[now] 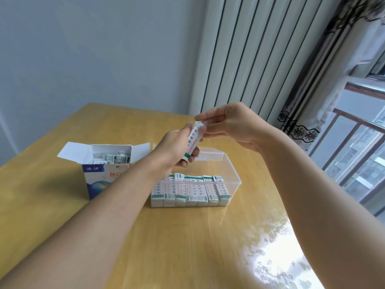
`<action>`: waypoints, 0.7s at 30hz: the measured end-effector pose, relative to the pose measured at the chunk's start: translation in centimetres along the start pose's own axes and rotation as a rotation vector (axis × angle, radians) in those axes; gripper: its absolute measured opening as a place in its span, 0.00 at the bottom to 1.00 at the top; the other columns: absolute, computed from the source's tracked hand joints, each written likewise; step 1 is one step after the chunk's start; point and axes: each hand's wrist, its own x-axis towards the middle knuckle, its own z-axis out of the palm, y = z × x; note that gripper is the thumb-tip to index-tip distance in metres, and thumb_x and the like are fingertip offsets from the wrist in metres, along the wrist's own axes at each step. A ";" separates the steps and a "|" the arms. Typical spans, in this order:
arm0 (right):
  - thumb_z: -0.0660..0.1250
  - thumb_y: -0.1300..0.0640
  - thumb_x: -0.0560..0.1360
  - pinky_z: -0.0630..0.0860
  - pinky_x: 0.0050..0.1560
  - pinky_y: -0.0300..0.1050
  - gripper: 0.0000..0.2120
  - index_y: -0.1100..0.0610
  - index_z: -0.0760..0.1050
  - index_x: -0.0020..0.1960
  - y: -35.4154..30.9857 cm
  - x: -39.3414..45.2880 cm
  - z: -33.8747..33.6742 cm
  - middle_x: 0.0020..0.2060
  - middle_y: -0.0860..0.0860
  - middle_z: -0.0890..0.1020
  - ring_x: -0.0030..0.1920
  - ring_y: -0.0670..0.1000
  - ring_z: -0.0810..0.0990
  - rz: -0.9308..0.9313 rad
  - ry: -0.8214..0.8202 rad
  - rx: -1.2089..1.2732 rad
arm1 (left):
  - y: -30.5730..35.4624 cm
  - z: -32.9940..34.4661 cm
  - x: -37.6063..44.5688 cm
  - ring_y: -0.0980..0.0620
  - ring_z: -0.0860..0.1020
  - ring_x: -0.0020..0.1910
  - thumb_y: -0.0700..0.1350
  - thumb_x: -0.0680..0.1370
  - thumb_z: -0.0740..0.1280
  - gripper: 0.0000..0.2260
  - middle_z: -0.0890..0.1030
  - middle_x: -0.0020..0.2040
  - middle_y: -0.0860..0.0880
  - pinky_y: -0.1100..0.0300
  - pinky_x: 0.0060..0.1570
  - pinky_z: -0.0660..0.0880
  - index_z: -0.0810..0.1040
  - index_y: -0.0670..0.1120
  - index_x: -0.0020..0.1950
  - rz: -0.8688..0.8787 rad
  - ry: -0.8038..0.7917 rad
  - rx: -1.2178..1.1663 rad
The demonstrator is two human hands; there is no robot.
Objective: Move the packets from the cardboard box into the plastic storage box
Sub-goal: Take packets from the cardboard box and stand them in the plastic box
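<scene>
A stack of white packets with green ends is held upright above the clear plastic storage box. My left hand grips its lower part, while my right hand pinches its top end. Several stacks of packets stand in a row along the near wall inside the plastic box. To the left stands the open cardboard box, white and blue, with loose packets inside. My left forearm passes in front of that box's right side.
Everything sits on a yellow wooden table with glare at the near right. A grey wall is behind. A white radiator, a curtain and a window lie to the right.
</scene>
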 end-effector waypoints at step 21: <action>0.78 0.65 0.71 0.83 0.46 0.37 0.06 0.58 0.86 0.47 0.4 0.5 -2.5 0.42 0.53 0.88 0.40 0.47 0.86 0.217 -0.039 -0.351 | -0.8 0.0 0.8 0.46 0.85 0.47 0.58 0.85 0.53 0.26 0.87 0.46 0.47 0.53 0.45 0.82 0.86 0.45 0.49 0.051 0.031 0.090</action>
